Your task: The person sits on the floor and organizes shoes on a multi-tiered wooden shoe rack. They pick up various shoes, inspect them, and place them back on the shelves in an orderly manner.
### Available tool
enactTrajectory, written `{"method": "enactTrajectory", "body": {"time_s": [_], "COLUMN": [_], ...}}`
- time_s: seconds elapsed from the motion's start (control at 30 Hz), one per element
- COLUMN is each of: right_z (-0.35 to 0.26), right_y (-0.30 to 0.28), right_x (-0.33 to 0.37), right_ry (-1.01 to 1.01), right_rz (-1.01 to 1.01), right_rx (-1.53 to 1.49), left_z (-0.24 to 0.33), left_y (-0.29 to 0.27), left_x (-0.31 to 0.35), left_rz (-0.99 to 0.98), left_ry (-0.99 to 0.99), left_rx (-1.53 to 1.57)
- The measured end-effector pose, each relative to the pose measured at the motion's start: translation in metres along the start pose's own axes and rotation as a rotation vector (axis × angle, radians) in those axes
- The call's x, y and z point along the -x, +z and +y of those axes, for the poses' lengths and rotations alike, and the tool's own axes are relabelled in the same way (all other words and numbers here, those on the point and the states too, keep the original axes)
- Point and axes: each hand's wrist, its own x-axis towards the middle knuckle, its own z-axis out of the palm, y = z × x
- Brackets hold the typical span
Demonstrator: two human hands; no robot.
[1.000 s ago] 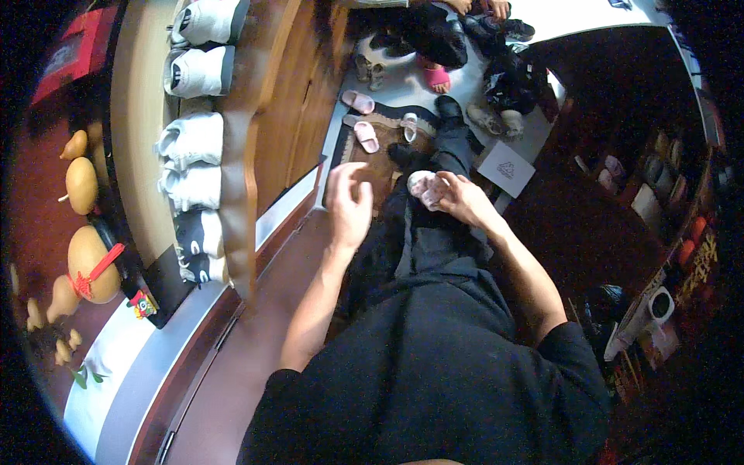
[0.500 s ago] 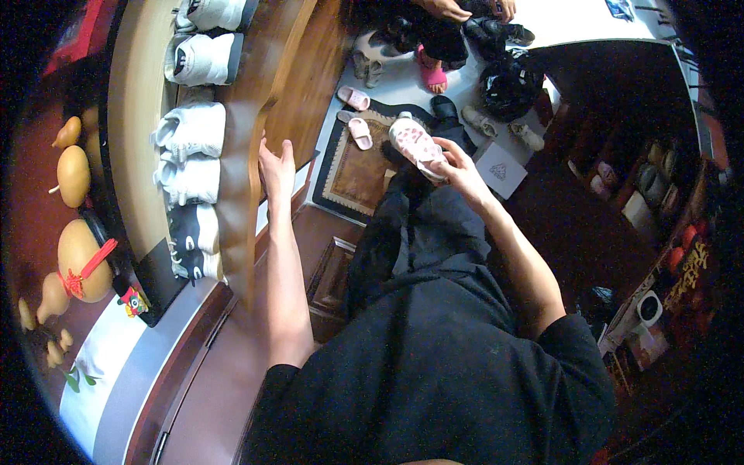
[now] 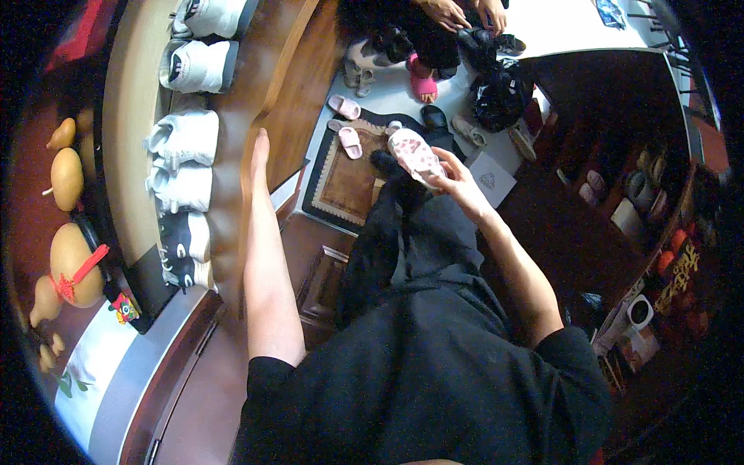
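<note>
My right hand (image 3: pixel 457 186) is closed round one end of a white shoe with pink patches (image 3: pixel 416 155), held above the floor mat. A small pale piece shows behind the shoe's far end; whether it belongs to a second shoe is unclear. My left hand (image 3: pixel 260 159) is at the edge of a wooden cabinet door (image 3: pixel 293 101), seen edge-on. Its fingers are mostly hidden there. Left of the door, several white and black-and-white sneakers (image 3: pixel 186 186) stand in a column on the cabinet shelf.
Pink slippers (image 3: pixel 350 142) lie on the brown, black-bordered mat (image 3: pixel 341 190). A white box (image 3: pixel 484 180) sits right of my legs. Another person's hands (image 3: pixel 465 14) are among dark shoes at the top. A dark rack (image 3: pixel 620 194) with shoes stands at right; gourds (image 3: pixel 67 178) hang at far left.
My left hand has moved slightly left and up to the cabinet door's edge, and its fingers are now less visible. The shoe stays in my right hand. The view has shifted a little.
</note>
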Motion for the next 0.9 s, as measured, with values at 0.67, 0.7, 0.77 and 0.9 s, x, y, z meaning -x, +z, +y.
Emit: {"method": "enactTrajectory", "body": {"time_s": [0.67, 0.7, 0.77, 0.9], "right_z": [-0.001, 0.000, 0.007, -0.012], "right_y": [0.005, 0.001, 0.003, 0.008], "right_x": [-0.016, -0.018, -0.023, -0.024], "right_ry": [-0.045, -0.026, -0.124, -0.080], "right_rz": [-0.026, -0.022, 0.022, 0.031], "right_rx": [-0.003, 0.009, -0.045, -0.054], "left_z": [0.010, 0.025, 0.032, 0.020], "left_y": [0.134, 0.126, 0.114, 0.082], "left_x": [0.148, 0.155, 0.164, 0.158], "left_rz": [-0.155, -0.233, -0.275, -0.092], "left_ry": [0.164, 0.124, 0.066, 0.206], "left_rx": [0.377, 0.392, 0.319, 0.241]}}
